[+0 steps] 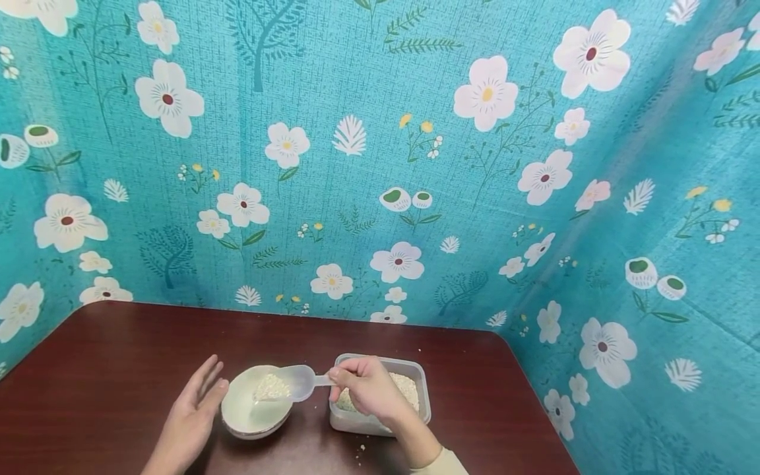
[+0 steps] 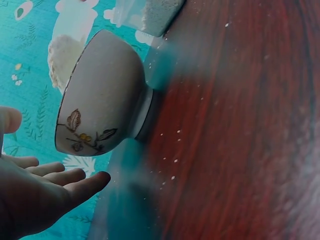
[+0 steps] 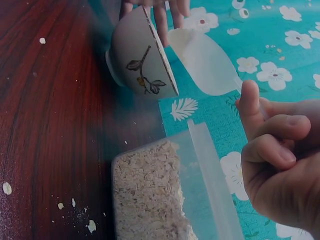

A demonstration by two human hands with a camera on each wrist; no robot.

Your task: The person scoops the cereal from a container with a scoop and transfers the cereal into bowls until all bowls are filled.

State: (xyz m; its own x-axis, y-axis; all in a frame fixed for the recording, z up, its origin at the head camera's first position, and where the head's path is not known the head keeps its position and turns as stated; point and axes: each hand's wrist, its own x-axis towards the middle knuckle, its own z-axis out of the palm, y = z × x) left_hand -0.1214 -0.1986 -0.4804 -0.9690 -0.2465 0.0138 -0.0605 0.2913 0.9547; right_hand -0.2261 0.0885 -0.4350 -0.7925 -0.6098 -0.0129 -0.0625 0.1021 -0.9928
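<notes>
My right hand (image 1: 373, 388) pinches the handle of a translucent plastic scoop (image 1: 304, 382) between thumb and fingers. Pale flakes that look like oats (image 1: 272, 386) lie in the scoop's front end, over a white bowl (image 1: 252, 422). A brown branch-and-leaf pattern decorates the bowl's outside (image 2: 102, 95). Just left of the bowl is my left hand (image 1: 192, 415), its fingers extended and holding nothing. Below my right hand stands a clear plastic container (image 3: 212, 170), partly filled with the same flakes (image 3: 145, 190).
The dark red wooden table (image 1: 148, 356) carries scattered flakes (image 3: 91, 226) near the container and around the bowl. A teal flowered cloth (image 1: 356, 218) hangs behind the table and along its sides.
</notes>
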